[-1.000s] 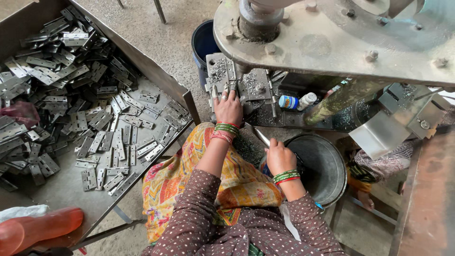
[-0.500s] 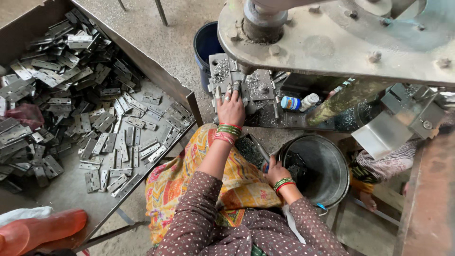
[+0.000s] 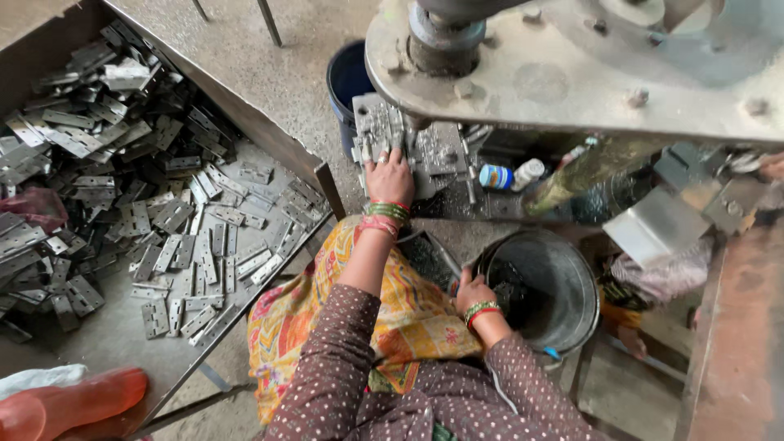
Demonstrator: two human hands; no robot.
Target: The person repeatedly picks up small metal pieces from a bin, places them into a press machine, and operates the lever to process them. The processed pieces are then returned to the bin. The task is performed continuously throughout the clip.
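My left hand is stretched out ahead of me, palm down and fingers spread flat on the grey metal die block that sits under the big press head; it presses on the block rather than gripping anything that I can make out. Green and red bangles ring that wrist. My right hand is drawn in close to my body, down at the near rim of the round metal bucket, with the fingers curled inward; whether it has closed on a piece I cannot tell, since the fingers hide what is under them. A dark flat tray lies just left of that hand, between my two arms, resting against my yellow and orange patterned cloth. Beyond my right hand, past the bucket and just right of the die block, a small blue and white bottle lies on its side. Far to the left of my left arm a large shallow tray holds a heap of flat grey metal hinges, piled thick at the far end and scattered thin toward me. A blue drum stands just beyond my left hand, behind the die block. Near my left elbow, at the bottom corner, lies an orange-red plastic thing.
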